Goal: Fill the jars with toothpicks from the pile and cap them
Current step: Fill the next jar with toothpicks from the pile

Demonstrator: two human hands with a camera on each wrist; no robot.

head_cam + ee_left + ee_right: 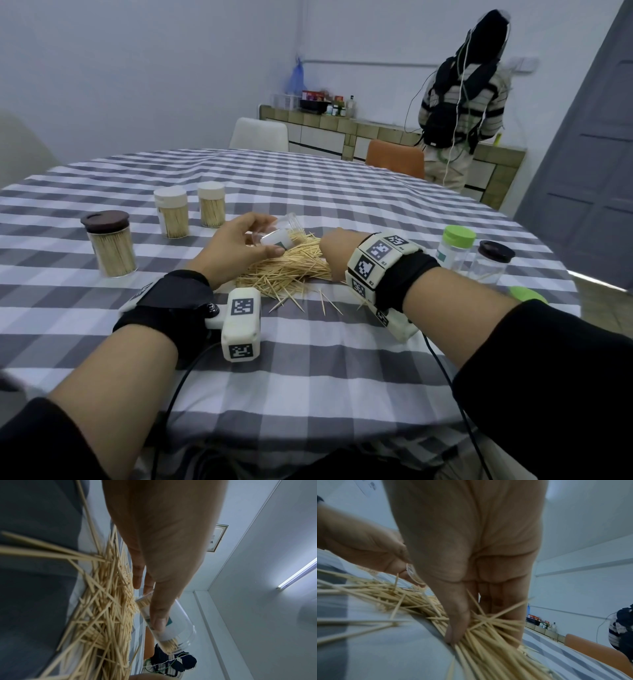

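Observation:
My left hand (251, 237) grips a clear jar (282, 235) tipped on its side, its mouth towards me, just above the toothpick pile (291, 267). In the left wrist view the jar (173, 626) has a few toothpicks lying inside, and my thumb lies across its wall. My right hand (334, 250) reaches down into the right side of the pile. The right wrist view shows its thumb (457, 628) and fingers closing around a bunch of toothpicks (488, 635) on the cloth.
Three filled, capped jars stand at the left: one with a brown lid (111, 246) and two with white caps (171, 212) (211, 204). At the right stand a green-lidded jar (455, 251) and a dark-lidded jar (489, 262); a loose green lid (527, 294) lies at the table edge. A person stands at the far counter.

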